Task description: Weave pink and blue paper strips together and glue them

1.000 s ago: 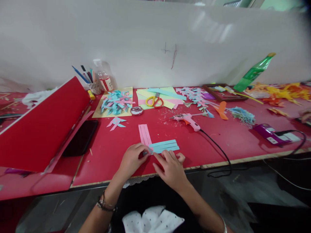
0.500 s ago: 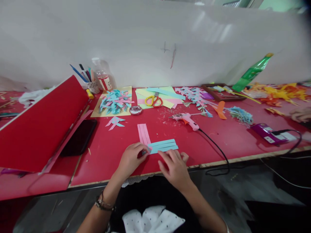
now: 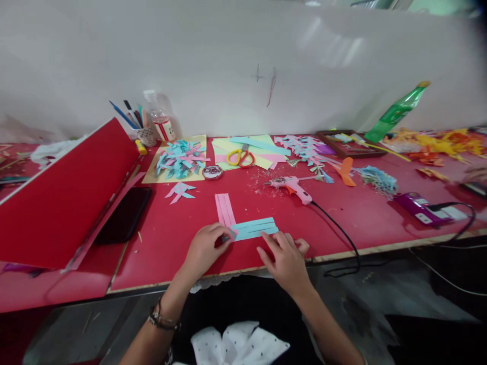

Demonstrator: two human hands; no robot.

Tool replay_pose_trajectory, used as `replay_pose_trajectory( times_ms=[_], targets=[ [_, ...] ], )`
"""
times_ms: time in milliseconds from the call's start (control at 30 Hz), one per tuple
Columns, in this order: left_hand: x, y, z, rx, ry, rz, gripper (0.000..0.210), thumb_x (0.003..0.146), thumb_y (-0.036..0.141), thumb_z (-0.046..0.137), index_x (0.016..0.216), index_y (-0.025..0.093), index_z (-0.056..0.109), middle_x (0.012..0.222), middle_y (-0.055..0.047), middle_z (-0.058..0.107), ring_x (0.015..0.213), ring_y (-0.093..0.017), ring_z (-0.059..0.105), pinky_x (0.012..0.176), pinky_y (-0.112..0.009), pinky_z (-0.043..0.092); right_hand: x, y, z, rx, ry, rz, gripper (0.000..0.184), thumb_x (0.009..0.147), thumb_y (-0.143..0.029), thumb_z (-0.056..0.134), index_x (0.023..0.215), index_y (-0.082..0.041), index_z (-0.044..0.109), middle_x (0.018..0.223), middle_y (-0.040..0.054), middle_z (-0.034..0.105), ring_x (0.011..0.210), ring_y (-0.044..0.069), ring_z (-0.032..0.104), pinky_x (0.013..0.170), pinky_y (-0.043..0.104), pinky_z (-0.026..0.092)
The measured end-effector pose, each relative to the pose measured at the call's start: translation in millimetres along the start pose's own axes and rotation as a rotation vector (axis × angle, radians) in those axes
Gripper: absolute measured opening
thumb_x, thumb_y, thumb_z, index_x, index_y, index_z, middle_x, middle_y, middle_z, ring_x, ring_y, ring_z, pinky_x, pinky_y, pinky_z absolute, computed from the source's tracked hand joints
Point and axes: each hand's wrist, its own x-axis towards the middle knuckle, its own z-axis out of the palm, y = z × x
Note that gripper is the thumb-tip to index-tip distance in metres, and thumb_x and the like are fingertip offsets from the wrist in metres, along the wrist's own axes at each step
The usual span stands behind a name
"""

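Pink paper strips (image 3: 225, 209) and blue paper strips (image 3: 256, 228) meet at a corner on the red table, the pink pointing away from me and the blue to the right. My left hand (image 3: 207, 249) pinches that corner between thumb and forefinger. With fingers apart, my right hand (image 3: 285, 258) rests a fingertip on the lower edge of the blue strips, near their right end. Just beyond lies a small woven pink-and-blue piece (image 3: 180, 192).
A pink glue gun (image 3: 291, 188) lies right of centre, its cord running over the table edge. Scissors (image 3: 241, 157), a pile of folded paper pieces (image 3: 180, 159) and a tape roll (image 3: 212, 173) sit behind. A red folder (image 3: 72, 203) stands left beside a phone (image 3: 124, 215). Another person's hand (image 3: 475, 175) is far right.
My right hand has slid to the right along the blue strips. My left hand stays on the corner. The other person's hand at far right has shifted, and a dark object shows beside it.
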Motion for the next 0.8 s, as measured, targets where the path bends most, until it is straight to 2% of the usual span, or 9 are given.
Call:
replay_pose_trajectory(
  times_ms=[267,433,533,633,700,800],
  targets=[
    [-0.7,-0.6,-0.2,-0.017,-0.001,-0.002,0.008,0.075,0.016,0.049,0.076,0.021,0.055,0.088,0.001,0.061,0.082,-0.012,0.055,0.074,-0.025,0.041,-0.8,24.0,-6.7,-0.059,0.103,0.062,0.030,0.082,-0.034,0.041,0.098,-0.018,0.060,0.072,0.0041,0.054,0.073,0.016,0.046,0.070,0.033,0.022],
    [-0.3,-0.2,-0.3,-0.017,0.003,-0.004,0.008,0.075,0.018,0.049,0.076,0.021,0.056,0.087,0.000,0.062,0.081,-0.013,0.055,0.073,-0.025,0.041,0.2,12.4,-9.6,0.043,0.152,-0.029,0.026,0.082,-0.028,0.042,0.100,-0.018,0.058,0.073,0.0036,0.055,0.072,0.015,0.048,0.070,0.031,0.024],
    [0.0,0.1,-0.3,-0.015,0.008,-0.005,0.008,0.074,0.017,0.050,0.076,0.021,0.056,0.086,0.000,0.062,0.080,-0.013,0.055,0.073,-0.025,0.041,9.2,-2.9,-14.3,0.266,0.197,-0.032,0.019,0.082,-0.025,0.042,0.076,-0.017,0.059,0.065,0.0014,0.053,0.066,0.012,0.048,0.068,0.029,0.027],
    [-0.3,1.0,-0.4,-0.019,0.022,0.002,0.008,0.074,0.018,0.050,0.076,0.021,0.056,0.086,0.000,0.062,0.081,-0.013,0.055,0.073,-0.024,0.042,9.4,-19.6,-23.2,0.612,0.118,-0.018,0.031,0.084,-0.027,0.038,0.056,-0.016,0.046,0.052,-0.0021,0.043,0.052,0.009,0.040,0.055,0.023,0.029],
    [-0.8,1.3,-0.3,-0.020,0.023,-0.001,0.008,0.074,0.017,0.049,0.076,0.021,0.056,0.087,0.001,0.061,0.081,-0.012,0.055,0.074,-0.024,0.042,-8.2,-33.8,-31.5,0.767,0.068,-0.032,0.034,0.084,-0.031,0.035,0.054,-0.017,0.045,0.048,-0.0034,0.038,0.047,0.008,0.035,0.048,0.021,0.027],
    [-1.2,0.8,-0.2,-0.021,0.013,-0.008,0.008,0.075,0.017,0.049,0.077,0.020,0.056,0.087,0.000,0.061,0.081,-0.013,0.055,0.074,-0.025,0.042,-60.9,-59.3,-48.7,0.879,0.083,-0.042,0.036,0.082,-0.037,0.037,0.055,-0.017,0.046,0.046,-0.0033,0.038,0.049,0.009,0.036,0.047,0.021,0.028]
  ],
)
